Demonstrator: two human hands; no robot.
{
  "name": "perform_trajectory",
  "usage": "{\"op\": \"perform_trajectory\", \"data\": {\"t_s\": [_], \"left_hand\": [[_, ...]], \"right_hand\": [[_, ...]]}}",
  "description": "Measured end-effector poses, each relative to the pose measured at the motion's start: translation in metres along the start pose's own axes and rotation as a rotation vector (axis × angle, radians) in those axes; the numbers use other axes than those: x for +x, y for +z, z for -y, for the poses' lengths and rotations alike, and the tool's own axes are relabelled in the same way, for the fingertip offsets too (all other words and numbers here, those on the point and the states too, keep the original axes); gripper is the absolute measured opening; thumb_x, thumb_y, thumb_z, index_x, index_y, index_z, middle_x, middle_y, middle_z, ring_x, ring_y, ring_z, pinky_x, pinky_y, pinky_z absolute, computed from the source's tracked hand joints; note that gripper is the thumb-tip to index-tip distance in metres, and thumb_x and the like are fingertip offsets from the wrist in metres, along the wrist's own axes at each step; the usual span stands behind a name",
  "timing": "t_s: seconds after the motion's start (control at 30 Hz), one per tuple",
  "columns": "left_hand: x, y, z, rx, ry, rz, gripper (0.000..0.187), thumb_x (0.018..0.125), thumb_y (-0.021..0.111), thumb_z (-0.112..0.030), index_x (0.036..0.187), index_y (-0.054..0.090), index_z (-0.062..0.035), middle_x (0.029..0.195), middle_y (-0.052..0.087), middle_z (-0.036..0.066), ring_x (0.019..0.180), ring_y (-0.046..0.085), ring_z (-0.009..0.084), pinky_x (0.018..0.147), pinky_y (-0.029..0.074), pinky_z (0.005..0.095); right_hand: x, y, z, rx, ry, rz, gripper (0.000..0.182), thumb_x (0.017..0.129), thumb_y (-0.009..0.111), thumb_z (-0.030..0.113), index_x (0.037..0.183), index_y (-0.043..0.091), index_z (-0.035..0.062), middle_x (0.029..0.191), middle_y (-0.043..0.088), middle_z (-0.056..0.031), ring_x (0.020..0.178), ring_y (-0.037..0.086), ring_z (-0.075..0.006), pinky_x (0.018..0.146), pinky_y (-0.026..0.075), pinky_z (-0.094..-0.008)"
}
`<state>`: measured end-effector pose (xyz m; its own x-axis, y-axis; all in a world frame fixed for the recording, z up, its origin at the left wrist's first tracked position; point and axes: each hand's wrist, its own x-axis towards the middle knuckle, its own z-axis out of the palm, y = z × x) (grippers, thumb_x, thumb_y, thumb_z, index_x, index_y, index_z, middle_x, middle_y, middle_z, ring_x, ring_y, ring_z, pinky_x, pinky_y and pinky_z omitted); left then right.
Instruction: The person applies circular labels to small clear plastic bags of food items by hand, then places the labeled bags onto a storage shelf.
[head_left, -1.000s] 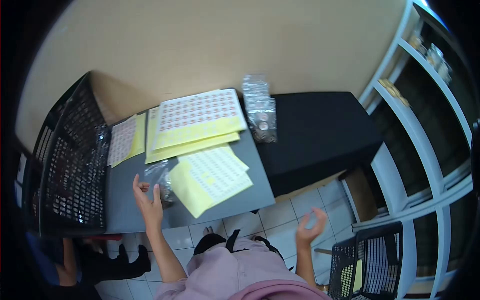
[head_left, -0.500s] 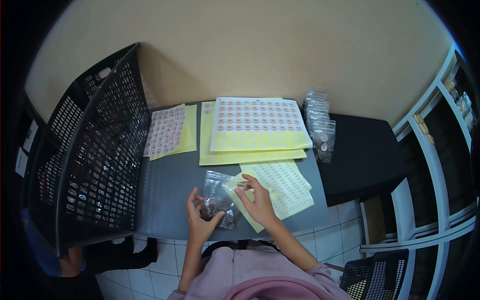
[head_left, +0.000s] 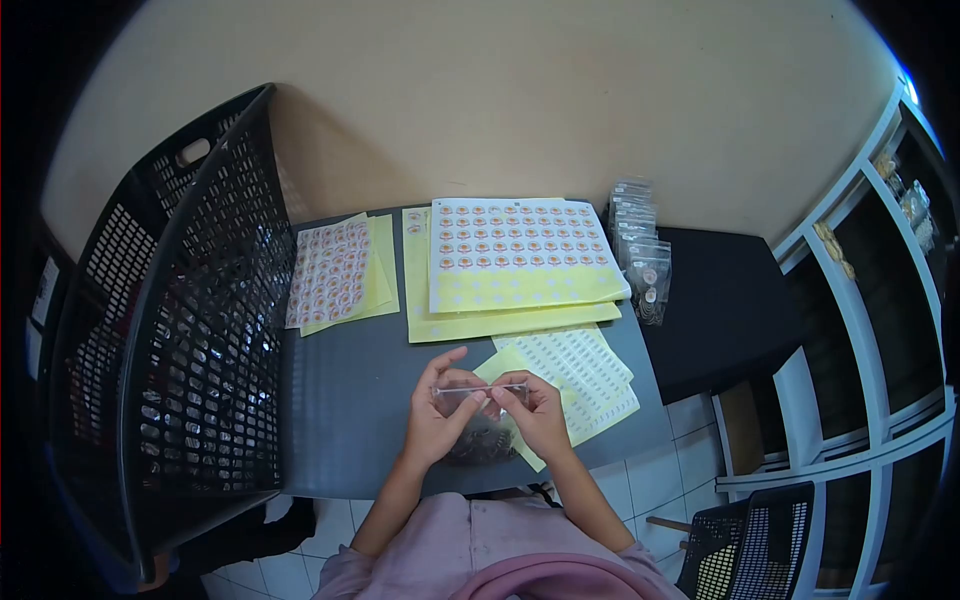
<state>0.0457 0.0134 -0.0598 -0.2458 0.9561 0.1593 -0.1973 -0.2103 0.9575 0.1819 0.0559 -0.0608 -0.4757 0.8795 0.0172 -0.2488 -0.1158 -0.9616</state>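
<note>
A clear zip bag (head_left: 482, 442) with dark contents hangs or rests at the front of the grey table. My left hand (head_left: 440, 415) pinches its top edge from the left, thumb on the near side. On the right, my right hand (head_left: 538, 415) pinches the same edge, the two thumbs almost meeting. The bag's mouth runs as a straight line between the hands. Fingers partly hide the bag, and its contents are too blurred to name. Close to my right hand lies a yellow-backed sheet of small labels (head_left: 585, 385).
Sticker sheets (head_left: 520, 235) are stacked at the table's back, with more sticker sheets (head_left: 335, 265) at left. A tall black basket (head_left: 210, 330) of packed bags stands left. Filled zip bags (head_left: 648, 270) line the right edge. White shelving (head_left: 880, 440) stands farther right.
Both hands have come together at the bag's top edge. My left hand has moved up and right from the bag's side; my right hand has moved slightly down to grip the edge.
</note>
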Motion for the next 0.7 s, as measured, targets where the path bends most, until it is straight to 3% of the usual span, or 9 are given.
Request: {"op": "perform_trajectory", "data": {"t_s": [0.17, 0.33, 0.7], "left_hand": [[0.002, 0.014, -0.014, 0.029, 0.055, 0.017, 0.048, 0.075, 0.06, 0.002, 0.118, 0.039, 0.002, 0.08, 0.061, 0.006, 0.078, 0.056, 0.0108, 0.073, 0.044, 0.0246], [0.0, 0.033, -0.018, 0.258, 0.274, -0.052, 0.049, 0.073, 0.06, 0.005, 0.117, 0.037, 0.0025, 0.078, 0.057, 0.006, 0.078, 0.055, 0.0118, 0.074, 0.043, 0.0247], [-0.008, 0.055, -0.017, 0.194, 0.305, -0.105, 0.048, 0.072, 0.061, 0.005, 0.113, 0.035, 0.0026, 0.077, 0.059, 0.008, 0.076, 0.056, 0.0116, 0.072, 0.043, 0.0238]], "right_hand": [[-0.008, 0.006, 0.018, -0.044, -0.178, -0.059, 0.008, 0.081, 0.057, 0.005, 0.086, 0.055, -0.0007, 0.086, 0.055, -0.0065, 0.076, 0.057, -0.0112, 0.064, 0.046, -0.0215], [-0.015, 0.008, 0.027, -0.103, -0.286, -0.169, 0.008, 0.08, 0.058, 0.003, 0.085, 0.055, -0.0017, 0.086, 0.054, -0.0073, 0.078, 0.057, -0.0118, 0.066, 0.047, -0.023], [-0.029, 0.001, 0.036, -0.263, -0.385, -0.293, 0.008, 0.078, 0.059, 0.005, 0.08, 0.057, -0.0028, 0.082, 0.056, -0.0089, 0.073, 0.056, -0.012, 0.065, 0.046, -0.0234]]}}
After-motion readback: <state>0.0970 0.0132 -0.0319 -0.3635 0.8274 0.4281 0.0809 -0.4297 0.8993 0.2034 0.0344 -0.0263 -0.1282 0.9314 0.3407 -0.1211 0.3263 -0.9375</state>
